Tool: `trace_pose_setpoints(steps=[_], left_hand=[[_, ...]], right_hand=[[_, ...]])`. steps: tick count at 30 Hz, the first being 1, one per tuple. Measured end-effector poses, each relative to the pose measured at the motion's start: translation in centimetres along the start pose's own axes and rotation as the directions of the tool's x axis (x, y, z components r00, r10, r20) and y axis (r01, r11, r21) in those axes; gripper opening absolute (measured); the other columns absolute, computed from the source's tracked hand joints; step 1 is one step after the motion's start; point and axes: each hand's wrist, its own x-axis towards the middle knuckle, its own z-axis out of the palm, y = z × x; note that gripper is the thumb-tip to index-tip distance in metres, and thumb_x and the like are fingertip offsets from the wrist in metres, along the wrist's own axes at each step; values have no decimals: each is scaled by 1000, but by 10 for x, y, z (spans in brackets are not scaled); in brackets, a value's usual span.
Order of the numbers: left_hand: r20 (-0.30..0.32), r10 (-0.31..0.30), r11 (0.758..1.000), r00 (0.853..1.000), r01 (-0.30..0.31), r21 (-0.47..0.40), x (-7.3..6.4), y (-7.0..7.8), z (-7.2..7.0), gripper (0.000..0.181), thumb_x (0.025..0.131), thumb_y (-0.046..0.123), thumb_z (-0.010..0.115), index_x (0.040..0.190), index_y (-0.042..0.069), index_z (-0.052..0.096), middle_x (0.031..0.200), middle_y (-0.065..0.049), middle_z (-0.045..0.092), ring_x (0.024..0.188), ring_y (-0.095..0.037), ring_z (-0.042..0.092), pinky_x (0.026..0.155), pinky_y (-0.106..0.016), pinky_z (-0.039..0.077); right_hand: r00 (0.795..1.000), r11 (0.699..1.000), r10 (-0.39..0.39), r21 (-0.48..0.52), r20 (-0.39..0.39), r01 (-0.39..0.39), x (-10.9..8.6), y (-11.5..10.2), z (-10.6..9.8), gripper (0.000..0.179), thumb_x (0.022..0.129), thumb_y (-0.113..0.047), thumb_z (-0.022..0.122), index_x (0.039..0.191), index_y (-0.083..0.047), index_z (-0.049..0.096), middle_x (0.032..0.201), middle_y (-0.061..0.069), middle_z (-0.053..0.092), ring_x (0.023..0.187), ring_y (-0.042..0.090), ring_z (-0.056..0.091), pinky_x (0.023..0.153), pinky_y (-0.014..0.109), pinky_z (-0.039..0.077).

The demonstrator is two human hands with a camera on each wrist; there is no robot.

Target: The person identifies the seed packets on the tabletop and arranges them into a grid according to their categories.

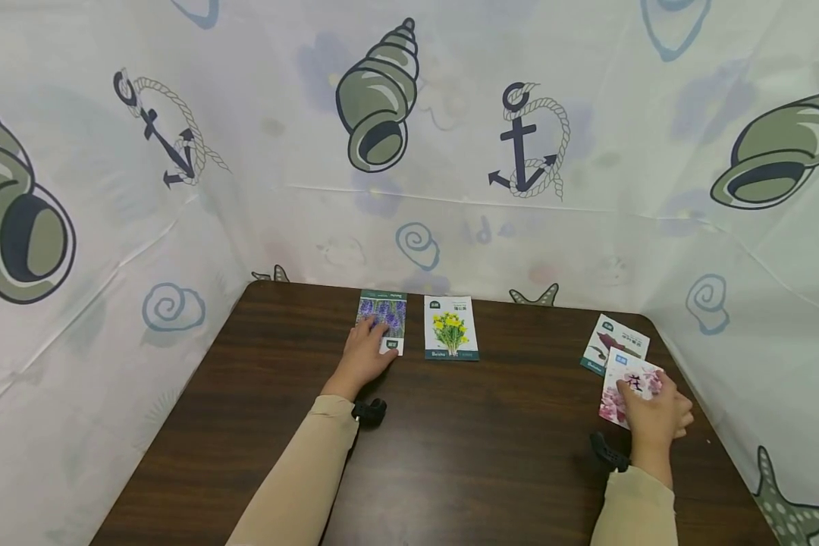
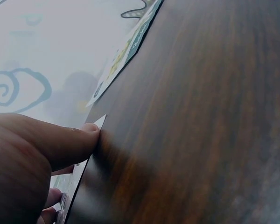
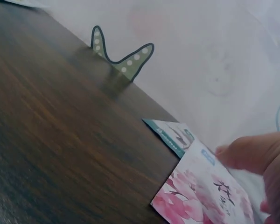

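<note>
At the back of the table, my left hand (image 1: 363, 359) rests on a seed packet with purple flowers (image 1: 390, 309). Its fingers lie spread over the front, and the thumb (image 2: 89, 133) touches the packet's edge in the left wrist view. My right hand (image 1: 655, 413) grips a packet with pink blossoms (image 1: 616, 403) by its right side, thumb over the front and the other fingers curled at the edge. That packet overlaps a white and green packet with a dark purple picture (image 1: 599, 350) near the table's right edge.
A packet with yellow flowers (image 1: 452, 327) lies just right of the purple-flower one. Dark brown wood forms the table (image 1: 464, 455). Pale cloth (image 1: 464, 235) printed with shells, anchors and starfish rises along its back and both sides.
</note>
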Motion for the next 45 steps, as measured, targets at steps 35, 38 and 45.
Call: trace_pose_setpoints(steps=[35,38,45], left_hand=[[-14,-11,1000,1000,11,-15,-1,2,0,68,105,34,74,162,6,50,178,-26,27,168,-48,17,139,-63,11],[-23,-5,1000,1000,5,-24,1,0,2,68,104,33,75,161,5,51,177,-27,28,168,-50,18,138,-65,12],[-14,-7,1000,1000,7,-11,0,3,0,67,105,33,74,161,5,51,178,-27,27,168,-51,17,138,-65,11]], right_hand=[[996,995,-69,-67,56,73,-6,-11,7,75,91,-25,87,152,2,53,152,48,28,145,63,23,114,79,19],[994,993,-85,-77,62,90,-8,-14,8,69,91,-25,87,147,1,58,150,49,31,144,64,25,114,79,20],[991,992,-88,-87,99,97,-12,-21,20,68,93,-26,85,149,-1,57,151,47,32,143,63,29,113,78,29]])
